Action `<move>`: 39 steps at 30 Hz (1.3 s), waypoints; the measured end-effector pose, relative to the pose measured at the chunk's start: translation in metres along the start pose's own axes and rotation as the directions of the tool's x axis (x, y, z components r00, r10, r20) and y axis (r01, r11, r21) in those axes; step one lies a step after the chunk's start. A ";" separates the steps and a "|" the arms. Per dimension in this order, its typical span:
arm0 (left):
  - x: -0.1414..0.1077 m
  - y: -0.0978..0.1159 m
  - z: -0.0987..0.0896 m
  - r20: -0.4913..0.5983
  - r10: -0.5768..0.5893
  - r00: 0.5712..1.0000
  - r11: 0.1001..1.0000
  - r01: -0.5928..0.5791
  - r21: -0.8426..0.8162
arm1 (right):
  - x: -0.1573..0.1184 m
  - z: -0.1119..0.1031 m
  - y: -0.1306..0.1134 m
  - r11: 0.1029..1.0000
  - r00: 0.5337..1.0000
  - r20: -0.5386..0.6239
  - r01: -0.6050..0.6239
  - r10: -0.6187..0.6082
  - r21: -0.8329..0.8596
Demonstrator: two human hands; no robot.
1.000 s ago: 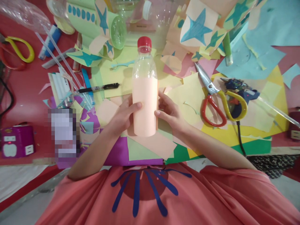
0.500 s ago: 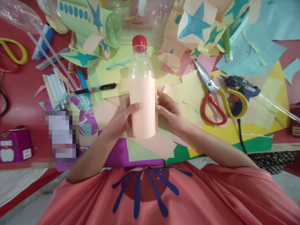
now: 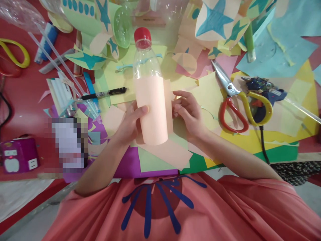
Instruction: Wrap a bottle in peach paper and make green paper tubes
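Observation:
A clear plastic bottle with a red cap stands slightly tilted in the middle of the head view. Pale peach paper wraps its lower part, and a flap of this paper sticks out on the right side. My left hand grips the bottle from the left, thumb across the front of the paper and fingers hidden behind. Just right of the flap is my right hand, fingers loosely curled and apart, holding nothing I can see. Whether its fingertips touch the flap I cannot tell.
Scissors and a blue glue gun lie to the right. On the left are a black pen, clear sticks, a purple power adapter and more scissors. Paper scraps and star-decorated paper pieces cover the back.
My right hand has come off the wrapped bottle and moved slightly right. The bottle has tilted a little to the left in my left hand, and more of the paper flap shows.

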State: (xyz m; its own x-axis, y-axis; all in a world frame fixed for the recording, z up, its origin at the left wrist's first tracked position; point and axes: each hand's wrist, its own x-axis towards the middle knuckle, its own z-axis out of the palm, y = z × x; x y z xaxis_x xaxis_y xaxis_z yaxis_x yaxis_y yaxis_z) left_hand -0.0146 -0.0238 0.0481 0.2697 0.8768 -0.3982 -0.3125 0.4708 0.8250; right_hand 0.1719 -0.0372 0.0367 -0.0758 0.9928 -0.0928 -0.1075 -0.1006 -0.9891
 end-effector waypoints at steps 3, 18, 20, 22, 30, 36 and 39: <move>0.001 0.000 0.000 0.010 -0.009 1.000 1.000 0.009 0.017 | 0.000 0.001 0.002 0.999 0.999 -0.018 0.046 -0.046 -0.011; 0.006 0.000 0.004 0.041 0.000 0.999 1.000 0.002 -0.029 | -0.061 -0.128 -0.052 -0.069 0.938 -0.327 -0.336 -0.118 -0.939; 0.006 0.000 0.004 0.065 0.001 0.998 0.999 0.001 -0.032 | -0.061 -0.130 -0.047 -0.102 0.940 -0.333 -0.340 -0.075 -0.935; 0.006 -0.001 0.003 0.078 0.000 0.997 1.000 0.002 -0.028 | -0.057 -0.127 -0.047 -0.129 0.940 -0.337 -0.341 -0.055 -0.931; 0.007 -0.001 0.003 0.027 -0.035 0.999 0.999 0.035 -0.022 | -0.078 -0.117 -0.066 -0.065 0.909 -0.386 -0.400 -0.159 -0.914; 0.004 -0.001 0.002 0.068 -0.026 0.997 1.000 0.027 -0.010 | -0.100 -0.096 -0.050 0.022 0.965 -0.175 -0.174 -0.193 -0.984; 0.004 -0.002 0.000 0.059 -0.022 0.998 1.000 0.022 -0.002 | -0.098 -0.094 -0.044 0.134 0.984 -0.070 -0.048 -0.163 -0.990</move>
State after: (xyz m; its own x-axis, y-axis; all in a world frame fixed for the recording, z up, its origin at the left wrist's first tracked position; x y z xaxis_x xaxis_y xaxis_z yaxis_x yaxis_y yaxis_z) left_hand -0.0126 -0.0211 0.0445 0.3297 0.8590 -0.3916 -0.3088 0.4901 0.8151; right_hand 0.2773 -0.1235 0.0784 0.0119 0.9980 0.0620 0.9705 0.0034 -0.2410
